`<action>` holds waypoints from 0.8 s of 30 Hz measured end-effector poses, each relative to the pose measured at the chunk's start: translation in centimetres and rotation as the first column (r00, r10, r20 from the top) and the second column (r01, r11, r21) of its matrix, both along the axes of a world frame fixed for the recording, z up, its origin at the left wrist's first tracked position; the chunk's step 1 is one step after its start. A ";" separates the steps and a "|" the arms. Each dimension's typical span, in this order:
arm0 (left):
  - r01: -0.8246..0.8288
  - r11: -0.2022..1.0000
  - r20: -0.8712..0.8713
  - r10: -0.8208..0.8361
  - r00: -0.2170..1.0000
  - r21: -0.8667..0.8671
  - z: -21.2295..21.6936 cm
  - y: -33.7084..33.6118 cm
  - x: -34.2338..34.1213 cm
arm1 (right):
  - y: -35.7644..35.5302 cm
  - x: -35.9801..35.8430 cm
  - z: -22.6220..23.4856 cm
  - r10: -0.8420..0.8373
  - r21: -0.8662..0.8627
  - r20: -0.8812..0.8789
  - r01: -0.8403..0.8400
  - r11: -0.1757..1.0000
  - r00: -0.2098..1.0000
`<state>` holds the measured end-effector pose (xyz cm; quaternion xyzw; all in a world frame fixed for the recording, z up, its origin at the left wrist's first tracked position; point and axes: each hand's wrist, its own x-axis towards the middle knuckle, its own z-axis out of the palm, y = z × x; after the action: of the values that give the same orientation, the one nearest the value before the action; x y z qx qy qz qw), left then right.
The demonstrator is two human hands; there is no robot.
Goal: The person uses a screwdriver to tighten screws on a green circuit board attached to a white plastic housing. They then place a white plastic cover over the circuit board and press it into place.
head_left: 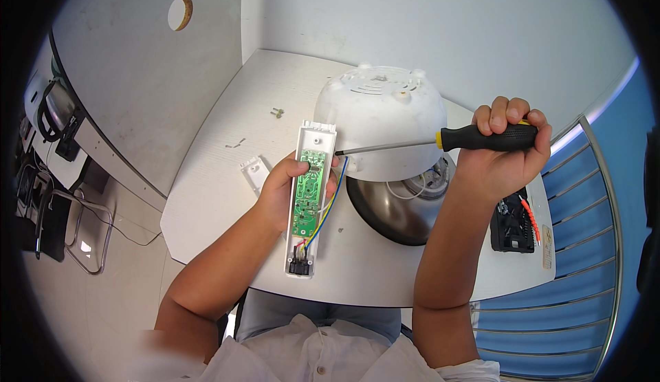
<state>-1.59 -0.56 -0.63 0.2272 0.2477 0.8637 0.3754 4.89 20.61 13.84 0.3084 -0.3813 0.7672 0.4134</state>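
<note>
My left hand (278,189) grips a long white plastic housing (317,134), its thumb resting on the green circuit board (309,196) inside. Blue, yellow and other wires (328,211) run from a black socket (300,266) at the housing's lower end toward the white appliance shell. My right hand (505,141) is wrapped round the black and yellow handle of a screwdriver (392,147). Its shaft points left, and the tip is at the housing's right edge; whether they touch I cannot tell. Behind stands the upturned white shell (385,117) with vent slots.
A dark metallic bowl-shaped part (388,210) lies below the shell. To the right is a black tool case (510,227) with an orange-red tool (529,217). A white cover piece (254,172) and small screws (277,113) lie on the white table (213,224). Metal railing (584,224) borders the right.
</note>
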 end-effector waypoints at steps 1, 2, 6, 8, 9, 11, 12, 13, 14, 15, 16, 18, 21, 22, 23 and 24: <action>0.006 1.000 0.007 -0.006 1.000 0.003 -0.1 0.0 0.0 | 0.0 0.0 0.0 -0.009 -0.014 0.011 0.009 1.000 1.000; 0.013 1.000 0.013 -0.013 1.000 0.007 -0.1 0.0 0.0 | -0.2 0.0 0.0 -0.017 -0.027 0.022 0.018 0.999 1.000; 0.020 0.996 0.063 -0.026 0.998 0.086 -0.1 0.1 -0.1 | -0.9 -0.1 0.2 -0.051 -0.055 0.059 0.054 0.997 0.997; -0.067 0.993 0.124 0.056 0.991 0.093 0.1 0.4 0.3 | -0.7 0.1 0.2 -0.088 -0.028 0.029 0.089 0.996 0.996; -0.036 0.994 0.103 0.025 0.994 0.099 0.0 0.4 0.2 | -0.6 0.3 0.1 -0.105 -0.014 0.013 0.105 0.994 0.994; 0.025 0.994 0.061 -0.032 0.998 0.110 -0.2 0.2 -0.1 | -0.2 1.3 0.6 -0.083 0.003 -0.048 0.083 0.997 0.995; 0.015 0.995 0.065 -0.022 0.998 0.102 -0.2 0.2 0.0 | -0.2 1.9 1.0 -0.092 0.009 -0.073 0.093 0.996 0.993; -0.055 0.997 0.059 0.052 0.997 0.058 0.0 0.3 0.3 | 0.1 2.4 1.2 -0.051 0.046 -0.114 0.057 0.997 0.992; -0.125 0.992 0.050 0.124 0.991 0.014 0.5 0.5 0.7 | 0.0 3.0 1.4 -0.017 0.086 -0.135 0.029 0.996 0.991; -0.194 0.981 0.039 0.195 0.980 -0.029 0.7 0.7 1.0 | -0.3 3.5 1.6 0.018 0.126 -0.155 0.002 0.992 0.988; -0.215 0.975 0.037 0.218 0.975 -0.058 0.7 0.9 1.1 | -0.8 3.8 1.6 0.052 0.178 -0.188 -0.018 0.984 0.981; -0.197 0.979 -0.029 0.196 0.980 -0.051 0.6 0.8 1.0 | -2.7 4.4 1.9 0.007 0.233 -0.221 0.045 0.971 0.975; -0.220 0.974 -0.106 0.212 0.971 -0.062 0.6 0.5 1.1 | -4.7 5.3 1.9 -0.037 0.328 -0.222 0.110 0.938 0.974; -0.238 0.970 -0.116 0.230 0.966 -0.058 0.8 0.5 1.2 | -5.1 5.5 1.9 -0.027 0.358 -0.222 0.107 0.927 0.975; -0.254 0.966 -0.126 0.246 0.961 -0.053 0.9 0.7 1.3 | -5.3 5.7 1.9 -0.018 0.390 -0.221 0.106 0.915 0.975; -0.289 0.955 -0.093 0.282 0.955 -0.068 1.2 0.9 1.6 | -5.3 5.9 1.9 -0.007 0.408 -0.202 0.091 0.908 0.979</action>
<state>-0.03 0.34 0.58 0.2090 0.3280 0.8881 0.2450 10.80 15.29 15.78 0.4536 -0.5007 0.6238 0.3930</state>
